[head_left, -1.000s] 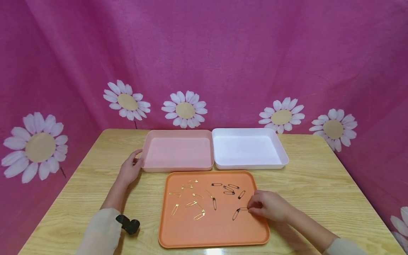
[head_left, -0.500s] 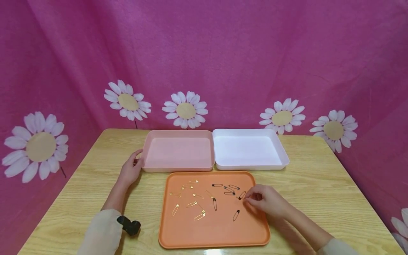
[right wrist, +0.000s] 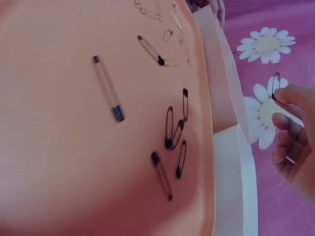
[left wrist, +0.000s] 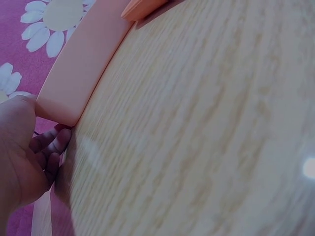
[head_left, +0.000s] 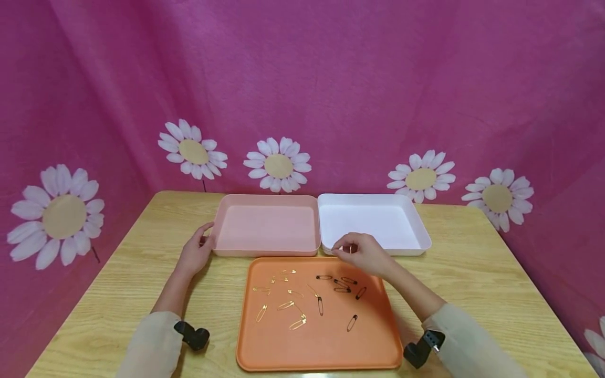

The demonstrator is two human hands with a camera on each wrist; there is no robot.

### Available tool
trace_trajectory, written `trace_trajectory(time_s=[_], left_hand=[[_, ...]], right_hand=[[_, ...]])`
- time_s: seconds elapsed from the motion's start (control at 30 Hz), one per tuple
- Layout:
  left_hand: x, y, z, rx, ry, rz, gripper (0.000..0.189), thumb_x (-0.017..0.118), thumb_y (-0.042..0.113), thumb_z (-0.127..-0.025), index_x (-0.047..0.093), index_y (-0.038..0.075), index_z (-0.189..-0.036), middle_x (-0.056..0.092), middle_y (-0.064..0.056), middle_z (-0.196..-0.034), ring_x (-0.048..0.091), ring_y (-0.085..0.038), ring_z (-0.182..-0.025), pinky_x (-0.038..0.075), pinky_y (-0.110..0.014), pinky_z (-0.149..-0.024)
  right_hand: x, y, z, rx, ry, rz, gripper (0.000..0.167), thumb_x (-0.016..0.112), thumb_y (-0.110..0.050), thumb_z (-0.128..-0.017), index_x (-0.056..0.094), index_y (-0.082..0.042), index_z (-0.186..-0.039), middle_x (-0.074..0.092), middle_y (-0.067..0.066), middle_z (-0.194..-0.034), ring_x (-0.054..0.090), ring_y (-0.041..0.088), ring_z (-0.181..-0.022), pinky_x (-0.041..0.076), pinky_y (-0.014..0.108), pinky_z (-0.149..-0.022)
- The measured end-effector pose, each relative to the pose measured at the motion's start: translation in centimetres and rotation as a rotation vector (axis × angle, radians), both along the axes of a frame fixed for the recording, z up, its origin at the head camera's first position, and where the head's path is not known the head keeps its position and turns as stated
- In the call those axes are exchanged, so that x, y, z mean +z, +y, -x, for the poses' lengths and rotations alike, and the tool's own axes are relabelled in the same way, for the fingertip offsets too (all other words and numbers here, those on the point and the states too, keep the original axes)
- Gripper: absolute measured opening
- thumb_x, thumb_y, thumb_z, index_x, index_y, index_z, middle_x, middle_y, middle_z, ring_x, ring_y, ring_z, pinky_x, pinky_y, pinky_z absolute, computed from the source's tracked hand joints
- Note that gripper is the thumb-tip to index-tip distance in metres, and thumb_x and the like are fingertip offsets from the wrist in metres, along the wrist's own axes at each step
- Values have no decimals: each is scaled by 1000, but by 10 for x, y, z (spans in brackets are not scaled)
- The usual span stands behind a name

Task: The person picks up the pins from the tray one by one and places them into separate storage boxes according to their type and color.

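Between thumb and finger, my right hand pinches a black safety pin; in the head view the hand hovers over the front wall of the white tray. Relaxed fingers of my left hand touch the left side of the pink tray; in the left wrist view they lie against its corner, some of them bent, tips partly hidden. In the orange tray lie several gold safety pins on the left and several black safety pins on the right.
All three trays stand on a wooden table; the pink and white ones sit side by side behind the orange one. A pink curtain with printed daisies hangs behind the table. Each sleeve carries a black wrist camera.
My right hand has lifted a black safety pin from the right of the orange tray and moved up and left to the white tray's front wall. The left hand stays put.
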State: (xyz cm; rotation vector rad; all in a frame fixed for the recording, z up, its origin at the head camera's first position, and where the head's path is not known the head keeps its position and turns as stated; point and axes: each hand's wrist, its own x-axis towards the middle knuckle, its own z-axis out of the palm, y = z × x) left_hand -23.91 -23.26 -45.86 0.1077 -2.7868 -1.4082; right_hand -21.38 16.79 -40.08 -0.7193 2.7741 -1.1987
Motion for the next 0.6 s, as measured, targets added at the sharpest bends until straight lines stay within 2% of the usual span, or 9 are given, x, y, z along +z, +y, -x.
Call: trace_trajectory(time_s=[0.13, 0.3, 0.6], left_hand=[[0, -1, 1, -5, -15, -7, 47, 37, 25, -101, 30, 10, -145, 53, -27, -122, 49, -35, -114, 37, -47, -98], [0, 0, -1, -5, -9, -12, 46, 38, 23, -101, 31, 9, -144, 54, -27, -121, 50, -35, -112, 38, -45, -95], [-3, 1, 0, 6, 5, -13, 45, 39, 24, -100, 34, 9, -143, 56, -26, -116, 52, -33, -106, 40, -40, -90]], right_hand=[[2, -19, 16, 17, -5, 12, 12, 67, -17, -85, 72, -7, -90, 58, -1, -71, 45, 11, -61, 37, 21, -54], [-3, -44, 33, 25, -11, 25, 12, 65, -17, -86, 72, -8, -90, 58, -1, -70, 45, 10, -60, 36, 21, -53], [-12, -86, 49, 34, -13, 11, 11, 65, -16, -86, 71, -8, -88, 56, 0, -67, 45, 9, -59, 36, 20, -52]])
